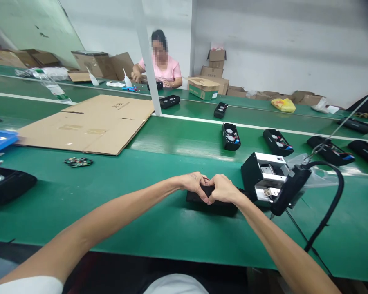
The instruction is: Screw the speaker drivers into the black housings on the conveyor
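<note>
In the head view, a black speaker case (214,207) lies on the green bench, its long side toward me. My left hand (195,186) is closed on its upper edge, fingers curled and thumb pointing down. Right beside it, my right hand (223,188) grips the same edge, and the two thumbs almost meet. Whatever lies under my fingers is hidden. To the right of the case stands a black and silver machine (263,177). In front of that machine hangs a black handheld tool (291,190) with a thick cable.
A cardboard sheet (88,122) lies at the left, near circuit boards (79,162) and another speaker case (9,185). Open speaker cases (231,136) with wiring sit along the conveyor belt. A white post (150,61) rises midway. Across the line, a co-worker (168,71) handles parts.
</note>
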Motion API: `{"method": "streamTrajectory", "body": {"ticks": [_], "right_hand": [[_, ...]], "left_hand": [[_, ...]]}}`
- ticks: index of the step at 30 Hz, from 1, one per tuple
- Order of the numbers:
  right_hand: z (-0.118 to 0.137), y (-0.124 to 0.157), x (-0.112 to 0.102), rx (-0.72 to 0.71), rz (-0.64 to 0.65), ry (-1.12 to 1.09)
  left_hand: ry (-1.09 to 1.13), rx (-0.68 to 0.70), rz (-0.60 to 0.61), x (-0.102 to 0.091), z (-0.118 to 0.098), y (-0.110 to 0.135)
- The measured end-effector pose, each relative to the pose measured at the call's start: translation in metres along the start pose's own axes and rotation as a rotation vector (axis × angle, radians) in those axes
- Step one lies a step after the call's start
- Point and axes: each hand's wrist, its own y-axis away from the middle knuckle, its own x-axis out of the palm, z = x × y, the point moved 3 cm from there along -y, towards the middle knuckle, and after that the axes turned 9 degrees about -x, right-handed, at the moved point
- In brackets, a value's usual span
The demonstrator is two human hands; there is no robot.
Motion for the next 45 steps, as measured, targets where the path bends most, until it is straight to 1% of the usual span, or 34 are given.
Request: {"method": "streamTrajectory", "body": {"ticks": [2, 4, 5, 6, 7, 8, 9, 10, 11, 12, 13, 14, 15, 16, 18, 20, 21, 23, 24, 26, 28, 29, 30, 31, 33, 35, 37, 39, 41, 43, 45], "right_hand": [[0.006, 0.012, -0.001, -0.043, 0.002, 0.015], [0.013, 0.033, -0.001, -0.101, -0.003, 0.033], [0.015, 0.048, 0.000, -0.133, -0.053, 0.034], [0.014, 0.063, 0.000, -0.159, -0.148, 0.033], [0.011, 0.080, -0.002, -0.180, -0.345, 0.023], [0.003, 0.100, -0.005, -0.162, -0.618, 0.026], [-0.008, 0.121, -0.007, -0.098, -0.935, 0.061], [-0.021, 0.141, -0.008, 0.006, -1.223, 0.118], [-0.036, 0.158, -0.008, 0.128, -1.410, 0.170], [-0.052, 0.169, -0.007, 0.251, -1.490, 0.191], [-0.069, 0.176, -0.006, 0.358, -1.484, 0.163], [-0.086, 0.179, -0.005, 0.430, -1.422, 0.077], [-0.101, 0.179, -0.004, 0.467, -1.355, -0.044], [-0.114, 0.178, -0.003, 0.473, -1.326, -0.165], [-0.129, 0.176, 0.001, 0.437, -1.354, -0.330], [-0.134, 0.174, 0.005, 0.374, -1.405, -0.383], [-0.134, 0.173, 0.006, 0.346, -1.407, -0.404], [-0.131, 0.171, 0.004, 0.288, -1.405, -0.491], [-0.128, 0.172, 0.000, 0.253, -1.440, -0.540], [-0.120, 0.175, -0.016, 0.159, -1.575, -0.605], [-0.112, 0.177, -0.036, 0.033, -1.731, -0.620], [-0.108, 0.177, -0.045, -0.020, -1.785, -0.612], [-0.105, 0.175, -0.054, -0.052, -1.811, -0.594], [-0.103, 0.172, -0.061, -0.058, -1.808, -0.573], [-0.104, 0.164, -0.069, -0.021, -1.750, -0.532], [-0.106, 0.159, -0.071, 0.031, -1.656, -0.497], [-0.104, 0.155, -0.068, 0.065, -1.525, -0.503], [-0.094, 0.152, -0.061, 0.058, -1.393, -0.599], [-0.075, 0.147, -0.050, -0.010, -1.306, -0.778], [-0.046, 0.139, -0.037, -0.132, -1.281, -0.959], [-0.016, 0.127, -0.025, -0.261, -1.270, -1.080]], "left_hand": [[-0.036, -0.003, -0.029, 0.002, -0.003, 0.006], [-0.073, -0.008, -0.082, 0.009, -0.005, 0.017], [-0.101, -0.001, -0.119, 0.016, -0.004, 0.025], [-0.139, 0.019, -0.161, 0.024, -0.002, 0.032], [-0.189, 0.054, -0.212, 0.035, 0.001, 0.040], [-0.291, 0.127, -0.286, 0.046, 0.005, 0.047], [-0.383, 0.201, -0.357, 0.057, 0.009, 0.054], [-0.447, 0.265, -0.432, 0.068, 0.014, 0.060], [-0.498, 0.318, -0.496, 0.077, 0.018, 0.065], [-0.529, 0.352, -0.543, 0.084, 0.022, 0.068], [-0.547, 0.371, -0.577, 0.089, 0.025, 0.070], [-0.559, 0.381, -0.596, 0.093, 0.026, 0.072], [-0.567, 0.386, -0.606, 0.094, 0.027, 0.072], [-0.572, 0.391, -0.612, 0.095, 0.027, 0.073], [-0.574, 0.414, -0.634, 0.094, 0.025, 0.073], [-0.569, 0.442, -0.673, 0.093, 0.025, 0.072], [-0.565, 0.451, -0.695, 0.092, 0.026, 0.072], [-0.556, 0.457, -0.735, 0.092, 0.028, 0.069], [-0.553, 0.457, -0.752, 0.091, 0.029, 0.066], [-0.553, 0.446, -0.774, 0.089, 0.029, 0.060], [-0.561, 0.425, -0.768, 0.087, 0.027, 0.053], [-0.565, 0.410, -0.758, 0.086, 0.025, 0.050], [-0.568, 0.396, -0.748, 0.085, 0.023, 0.047], [-0.569, 0.388, -0.738, 0.084, 0.021, 0.044], [-0.562, 0.381, -0.730, 0.083, 0.019, 0.041], [-0.553, 0.382, -0.723, 0.083, 0.018, 0.039], [-0.550, 0.375, -0.713, 0.083, 0.019, 0.038], [-0.548, 0.361, -0.704, 0.084, 0.019, 0.038], [-0.546, 0.349, -0.698, 0.085, 0.020, 0.038], [-0.550, 0.336, -0.684, 0.087, 0.020, 0.038], [-0.558, 0.321, -0.669, 0.088, 0.020, 0.038]]}}
